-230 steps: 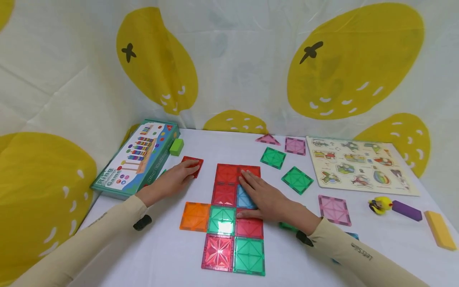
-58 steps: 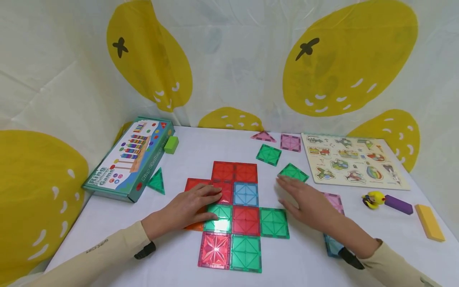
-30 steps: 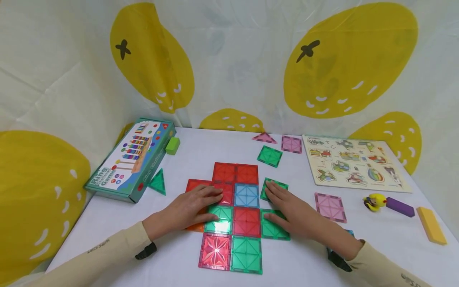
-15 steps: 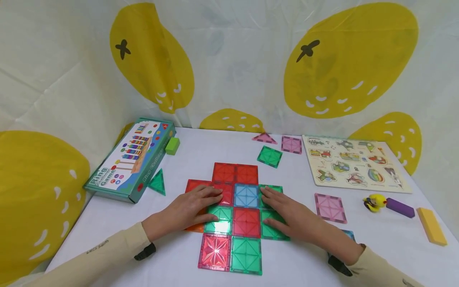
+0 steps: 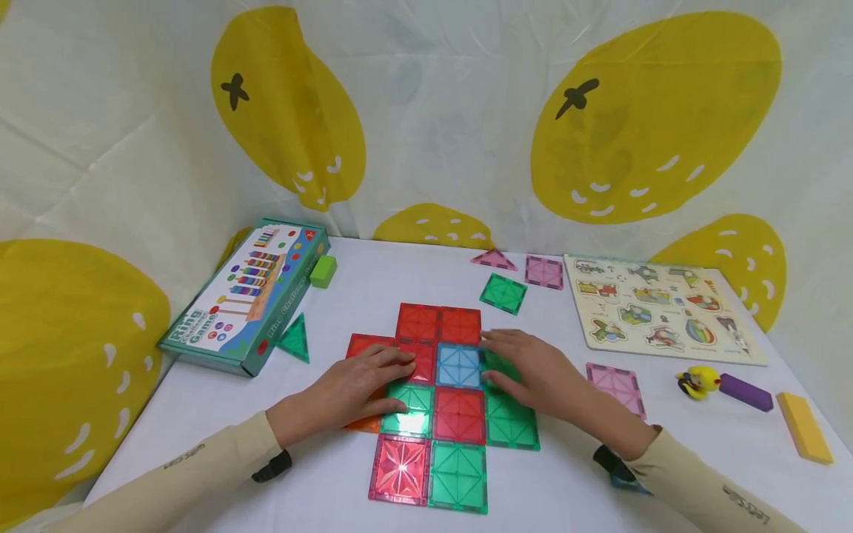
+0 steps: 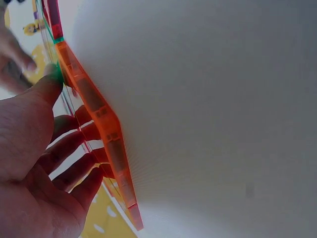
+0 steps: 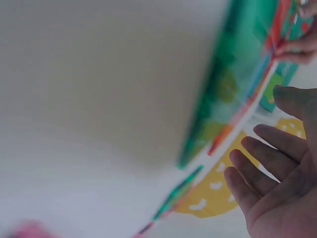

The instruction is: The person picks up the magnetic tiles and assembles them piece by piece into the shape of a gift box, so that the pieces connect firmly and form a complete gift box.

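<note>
My left hand lies with extended fingers over the left side of a flat block of magnetic tiles, touching a red tile, an orange tile and neighbours. In the left wrist view, fingertips show through the orange tile. My right hand is above the block's right edge, fingers loose and holding nothing; the right wrist view shows a gap between it and the tiles. Under it, a partly hidden green tile sits beside a blue tile. Another green tile lies just below.
A ring game box, green block and green triangle tile lie left. Loose green and pink tiles lie behind. Rightward are a puzzle board, pink tile, figurine, purple block and yellow block.
Two green tiles have joined the block's right edge, the latest slid left by my right hand, which now rises off it. Earlier, my left hand brought a red tile to the left edge.
</note>
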{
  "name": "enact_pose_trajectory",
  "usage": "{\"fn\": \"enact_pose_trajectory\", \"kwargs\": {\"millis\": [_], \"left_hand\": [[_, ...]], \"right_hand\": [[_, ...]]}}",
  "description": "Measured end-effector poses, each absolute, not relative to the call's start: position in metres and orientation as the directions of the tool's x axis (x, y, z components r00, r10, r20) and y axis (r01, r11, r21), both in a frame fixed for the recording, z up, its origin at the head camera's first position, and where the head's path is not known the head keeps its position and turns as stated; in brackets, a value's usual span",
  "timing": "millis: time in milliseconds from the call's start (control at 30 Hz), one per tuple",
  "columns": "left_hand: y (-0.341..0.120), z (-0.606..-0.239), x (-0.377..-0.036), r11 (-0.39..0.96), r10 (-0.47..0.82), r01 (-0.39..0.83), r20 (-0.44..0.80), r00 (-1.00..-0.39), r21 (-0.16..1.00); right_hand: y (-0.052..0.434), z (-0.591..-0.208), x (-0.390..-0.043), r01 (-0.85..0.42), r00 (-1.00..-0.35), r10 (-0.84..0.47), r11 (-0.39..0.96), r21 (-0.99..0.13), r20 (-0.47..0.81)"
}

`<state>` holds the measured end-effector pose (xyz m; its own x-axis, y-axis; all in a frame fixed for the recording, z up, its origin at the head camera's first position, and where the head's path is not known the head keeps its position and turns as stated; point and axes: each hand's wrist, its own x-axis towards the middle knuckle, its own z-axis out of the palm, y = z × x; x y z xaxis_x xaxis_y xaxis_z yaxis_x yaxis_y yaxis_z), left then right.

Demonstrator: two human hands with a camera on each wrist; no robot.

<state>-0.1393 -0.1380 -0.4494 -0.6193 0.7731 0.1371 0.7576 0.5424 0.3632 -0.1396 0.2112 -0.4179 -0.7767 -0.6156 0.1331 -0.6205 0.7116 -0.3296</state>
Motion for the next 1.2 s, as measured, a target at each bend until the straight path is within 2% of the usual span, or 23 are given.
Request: {"fn": "enact_pose_trajectory", "kwargs": {"millis": [133,367,500,700,867,1033,1200], "left_hand": [[-0.138,-0.448,-0.140,0.537,0.777,0.760,0.137,-0.615,0.366],[-0.135,-0.449,-0.141,0.535,0.782,0.760,0.126,-0.611,0.368],[-0.135,-0.450,-0.141,0.537,0.783,0.761,0.118,-0.610,0.364],[-0.137,-0.450,-0.141,0.549,0.778,0.764,0.125,-0.615,0.338],[-0.136,-0.450,-0.142,0.548,0.778,0.762,0.123,-0.616,0.346],[-0.136,-0.449,-0.141,0.547,0.776,0.750,0.112,-0.621,0.372],[-0.136,-0.447,-0.139,0.554,0.770,0.744,0.110,-0.629,0.373]], "right_hand": [[0.191,-0.409,-0.167,-0.604,-0.790,-0.595,0.714,-0.354,0.147],[0.157,-0.413,-0.208,-0.539,-0.819,-0.573,0.751,-0.382,0.028],[0.146,-0.422,-0.222,-0.540,-0.810,-0.586,0.740,-0.401,0.009],[0.136,-0.426,-0.227,-0.552,-0.798,-0.601,0.695,-0.460,0.049],[0.134,-0.426,-0.226,-0.534,-0.815,-0.573,0.684,-0.496,0.088],[0.134,-0.422,-0.224,-0.529,-0.834,-0.530,0.684,-0.503,0.156],[0.134,-0.416,-0.221,-0.558,-0.823,-0.523,0.672,-0.488,0.221]]}}
